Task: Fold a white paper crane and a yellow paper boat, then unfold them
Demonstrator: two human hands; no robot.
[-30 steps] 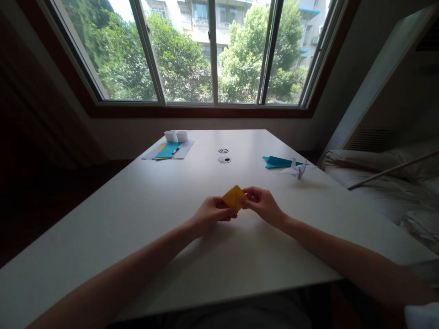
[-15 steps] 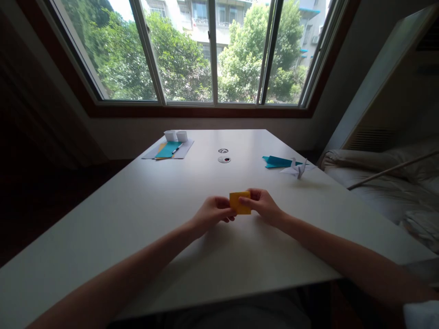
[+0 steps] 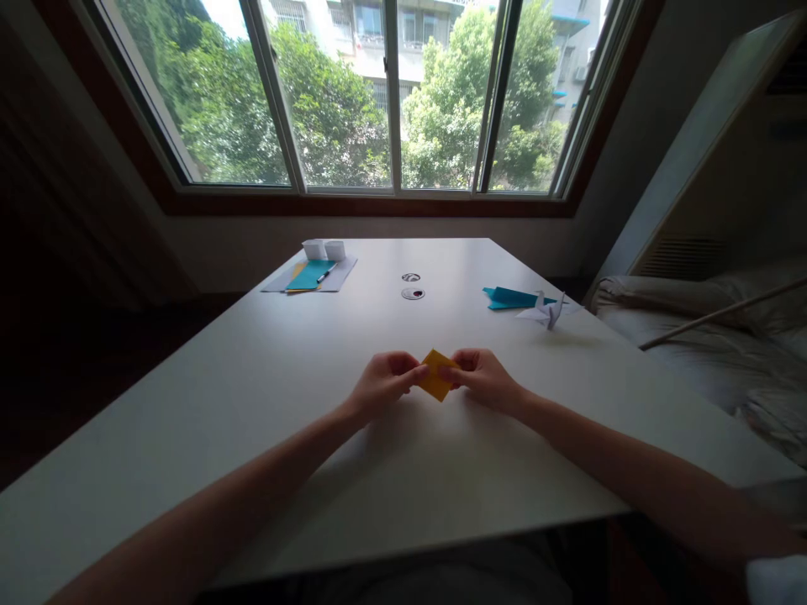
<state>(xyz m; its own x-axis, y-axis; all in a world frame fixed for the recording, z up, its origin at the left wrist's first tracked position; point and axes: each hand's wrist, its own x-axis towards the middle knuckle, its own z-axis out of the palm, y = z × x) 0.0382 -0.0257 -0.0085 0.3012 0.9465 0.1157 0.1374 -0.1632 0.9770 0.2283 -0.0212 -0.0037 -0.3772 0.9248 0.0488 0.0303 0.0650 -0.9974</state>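
Observation:
A small folded square of yellow paper (image 3: 435, 380) is held just above the white table, turned so that one corner points up and another down. My left hand (image 3: 386, 382) pinches its left corner between thumb and fingers. On the opposite side, my right hand (image 3: 485, 380) grips the right corner, its thumb lying over the front face. The backs of the folds and some fingertips are hidden behind the paper.
On the white table (image 3: 283, 353), a white paper crane (image 3: 547, 314) and a folded blue paper piece (image 3: 510, 297) lie at the right. Far left are coloured sheets (image 3: 308, 276), a pen (image 3: 326, 273) and two white containers (image 3: 334, 250). Two round discs (image 3: 413, 294) lie mid-table.
The yellow paper has turned from upright square to a diamond position. My left hand has shifted slightly up and left, now pinching a corner; my right hand has barely moved.

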